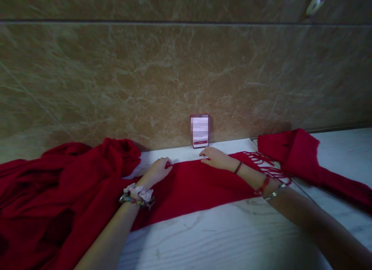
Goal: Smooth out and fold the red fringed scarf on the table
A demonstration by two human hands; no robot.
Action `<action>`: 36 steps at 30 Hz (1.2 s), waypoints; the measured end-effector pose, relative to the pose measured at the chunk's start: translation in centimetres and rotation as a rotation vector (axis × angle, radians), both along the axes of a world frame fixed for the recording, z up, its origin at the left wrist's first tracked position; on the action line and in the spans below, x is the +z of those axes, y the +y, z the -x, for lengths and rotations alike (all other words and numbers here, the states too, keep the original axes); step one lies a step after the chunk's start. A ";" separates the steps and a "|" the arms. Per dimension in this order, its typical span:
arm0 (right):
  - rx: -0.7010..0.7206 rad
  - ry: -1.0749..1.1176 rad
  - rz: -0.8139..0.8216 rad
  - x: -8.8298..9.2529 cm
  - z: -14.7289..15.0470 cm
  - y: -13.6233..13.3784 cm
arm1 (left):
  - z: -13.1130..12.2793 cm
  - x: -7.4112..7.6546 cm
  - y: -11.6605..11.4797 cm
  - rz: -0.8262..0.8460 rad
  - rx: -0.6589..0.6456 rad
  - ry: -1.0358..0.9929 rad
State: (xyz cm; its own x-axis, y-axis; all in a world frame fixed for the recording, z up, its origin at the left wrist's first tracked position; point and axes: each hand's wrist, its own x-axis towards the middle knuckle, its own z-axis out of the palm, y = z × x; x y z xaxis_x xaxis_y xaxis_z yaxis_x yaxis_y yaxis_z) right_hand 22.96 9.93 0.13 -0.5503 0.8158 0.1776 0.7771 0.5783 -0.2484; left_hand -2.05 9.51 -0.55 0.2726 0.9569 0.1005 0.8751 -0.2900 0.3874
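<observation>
A red fringed scarf lies flat across the white wood-look surface, its tasselled end to the right. My left hand is at its far edge on the left, fingers curled in with the thumb close to them on the cloth's border. Resting by the same far edge, farther right, my right hand has its fingers slightly apart, with nothing seen between them. To the left, a bunched heap of red cloth meets the flat part; the join is partly hidden by my left arm.
A phone with a lit, blurred screen leans against the brown marble-like tiled wall. Another folded red cloth lies at the right, trailing toward the right edge. A small pale fixture is on the wall at upper right.
</observation>
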 end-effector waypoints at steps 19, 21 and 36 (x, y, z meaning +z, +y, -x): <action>0.246 0.110 0.175 2.5 -0.5 2.0 | 0.4 2.6 -0.2 0.222 -0.247 -0.491; 0.213 0.074 0.105 2.8 -0.4 1.8 | 0.3 2.6 -0.4 0.232 -0.214 -0.555; 0.162 -0.065 0.056 3.5 0.2 0.9 | -0.3 2.7 -1.1 0.324 -0.136 -0.740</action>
